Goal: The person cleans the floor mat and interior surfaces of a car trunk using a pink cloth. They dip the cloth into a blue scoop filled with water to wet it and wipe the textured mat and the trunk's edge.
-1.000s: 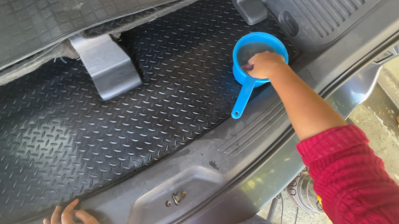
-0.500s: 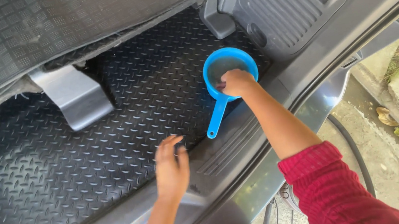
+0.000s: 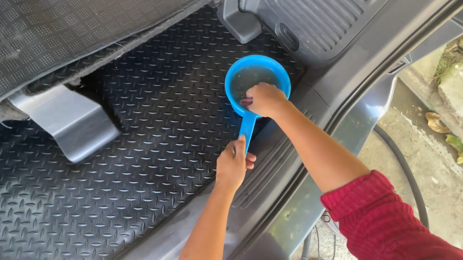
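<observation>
Blue dipper (image 3: 255, 81) sits on the mat (image 3: 130, 180), left hand (image 3: 232, 166) fingers closed on its handle, right hand (image 3: 265, 98) fingers curled inside the bowl; keep it level, I judge.

Bare hands (image 3: 231, 169); bare forearms; red knitted sleeves (image 3: 386, 223) pushed up past the elbows
</observation>
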